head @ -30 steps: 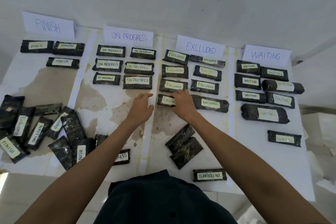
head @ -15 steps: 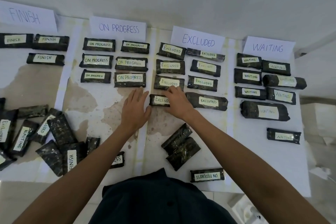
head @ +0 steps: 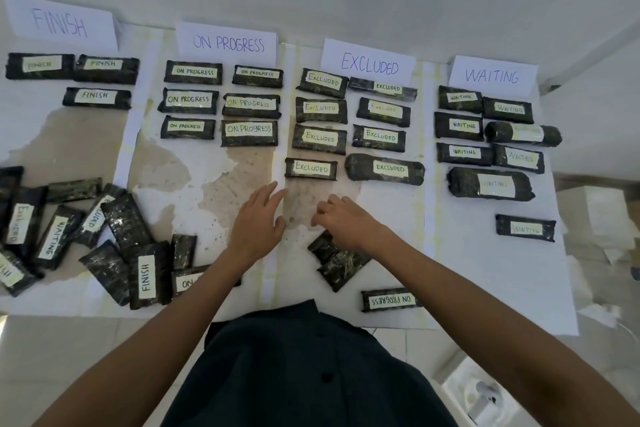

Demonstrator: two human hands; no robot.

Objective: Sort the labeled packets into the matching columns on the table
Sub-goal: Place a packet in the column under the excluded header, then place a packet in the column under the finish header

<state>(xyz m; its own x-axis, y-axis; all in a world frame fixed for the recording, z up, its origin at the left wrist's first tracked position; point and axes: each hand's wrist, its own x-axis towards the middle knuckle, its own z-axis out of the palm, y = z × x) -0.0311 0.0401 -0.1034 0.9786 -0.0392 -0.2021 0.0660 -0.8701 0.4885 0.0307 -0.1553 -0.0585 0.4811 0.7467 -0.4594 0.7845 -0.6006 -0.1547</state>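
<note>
— Table (head: 485,274) first: what's it like?

— White paper over a pale top with brownish stains, pushed against a white wall. Four signs stand along the back: FINISH (head: 64,22), ON PROGRESS (head: 227,43), EXCLUDED (head: 369,62), WAITING (head: 491,75). Dark packets lie in rows under each. Pale floor tiles show near me.

— Where is there room to move?

— Bare stretch below the ON PROGRESS rows, and another in front of the EXCLUDED column. The near left corner is crowded by an unsorted heap (head: 86,239). Two unlabeled-side packets (head: 341,262) lie near the front edge, and an upside-down ON PROGRESS packet (head: 389,300) sits right at it.

— And your hands?

— My left hand (head: 258,222) is flat and spread, fingers loose, holding nothing, over the stained patch. My right hand (head: 346,220) is half curled, empty, just above the two dark packets; whether it touches them I can't tell. The lowest EXCLUDED packet (head: 311,168) lies in its column, apart from both hands.
</note>
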